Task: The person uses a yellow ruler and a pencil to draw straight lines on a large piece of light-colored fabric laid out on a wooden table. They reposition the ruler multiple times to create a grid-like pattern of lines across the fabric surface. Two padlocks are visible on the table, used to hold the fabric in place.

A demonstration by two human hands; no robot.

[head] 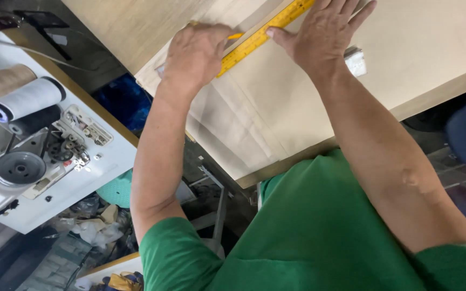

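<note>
A yellow ruler (260, 35) lies slantwise on a sheet of pale cream fabric (254, 108) spread over a light wooden table (432, 54). My right hand (327, 32) lies flat with fingers spread, pressing the ruler's upper part down. My left hand (196, 53) is curled at the ruler's lower end, closed on a thin yellow pencil-like tool (234, 36) whose tip shows beside the ruler. Most of that tool is hidden by my fingers.
A white sewing machine (44, 161) with thread spools, white (25, 99), beige (4, 81) and black (33, 119), stands to the left. A small white block (356, 62) lies on the table right of my wrist. Scraps and clutter fill the floor gap below.
</note>
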